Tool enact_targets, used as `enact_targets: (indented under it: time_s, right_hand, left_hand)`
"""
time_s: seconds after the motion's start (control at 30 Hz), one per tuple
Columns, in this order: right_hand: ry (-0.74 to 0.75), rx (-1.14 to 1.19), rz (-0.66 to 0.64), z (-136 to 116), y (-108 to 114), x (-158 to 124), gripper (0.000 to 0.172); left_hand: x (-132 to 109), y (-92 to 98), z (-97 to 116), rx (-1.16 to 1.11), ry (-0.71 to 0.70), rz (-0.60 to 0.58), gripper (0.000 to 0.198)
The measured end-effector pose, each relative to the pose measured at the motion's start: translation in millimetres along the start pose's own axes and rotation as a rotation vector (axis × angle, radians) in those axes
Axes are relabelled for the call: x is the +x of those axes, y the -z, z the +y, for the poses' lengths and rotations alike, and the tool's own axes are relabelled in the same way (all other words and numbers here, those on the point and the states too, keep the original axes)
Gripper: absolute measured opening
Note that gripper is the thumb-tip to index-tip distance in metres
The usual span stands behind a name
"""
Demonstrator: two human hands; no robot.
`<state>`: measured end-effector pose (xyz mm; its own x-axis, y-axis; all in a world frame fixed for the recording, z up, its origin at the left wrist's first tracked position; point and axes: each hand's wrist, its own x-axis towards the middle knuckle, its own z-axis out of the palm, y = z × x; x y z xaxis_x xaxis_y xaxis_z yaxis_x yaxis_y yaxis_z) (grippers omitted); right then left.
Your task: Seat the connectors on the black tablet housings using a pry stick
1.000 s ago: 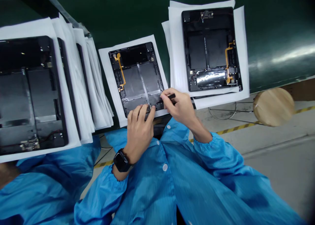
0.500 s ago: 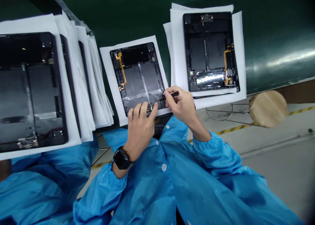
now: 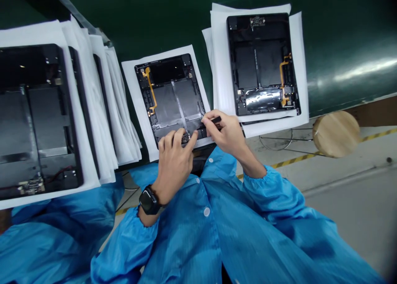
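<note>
I am working on the open black tablet housing with an orange flex cable (image 3: 172, 99), which is lying on a white foam sheet (image 3: 132, 93) on the dark green bench (image 3: 155, 23), directly ahead of me. My left hand (image 3: 172, 157) is pressing its fingertips on a small dark component (image 3: 185, 138) at the housing's near edge. My right hand (image 3: 225, 133) is pinching a slim black tool (image 3: 214, 121) closed between thumb and fingers, its tip just beside that component. A second black housing on stacked foam (image 3: 262, 64) is lying to the right.
</note>
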<state>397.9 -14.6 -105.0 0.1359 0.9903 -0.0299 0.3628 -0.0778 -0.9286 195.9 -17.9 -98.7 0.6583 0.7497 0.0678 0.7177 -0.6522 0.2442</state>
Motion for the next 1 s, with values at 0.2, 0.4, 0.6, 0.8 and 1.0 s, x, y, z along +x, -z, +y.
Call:
enact_targets:
  time_s: [0.2, 0.4, 0.6, 0.8, 1.0]
  right_hand:
    - [0.041, -0.052, 0.060, 1, -5, -2, 0.017]
    - [0.039, -0.062, 0.103, 2, -4, -4, 0.017]
    - [-0.048, 0.130, 0.132, 2, -4, -6, 0.020]
    - [0.014, 0.018, 0.054, 1, -4, -4, 0.019]
    - [0.058, -0.130, 0.071, -6, 0, 0, 0.016]
  left_hand:
    - [1, 2.1, -2, -0.026, 0.028, -0.020, 0.050]
    - [3, -2.5, 0, -0.072, 0.063, 0.036, 0.046]
    - [6, -2.2, 2, -0.064, 0.080, 0.033, 0.046]
    - [2, -3.3, -2, -0.031, 0.020, 0.003, 0.049]
    - [3, -3.5, -9, -0.005, -0.040, -0.011, 0.052]
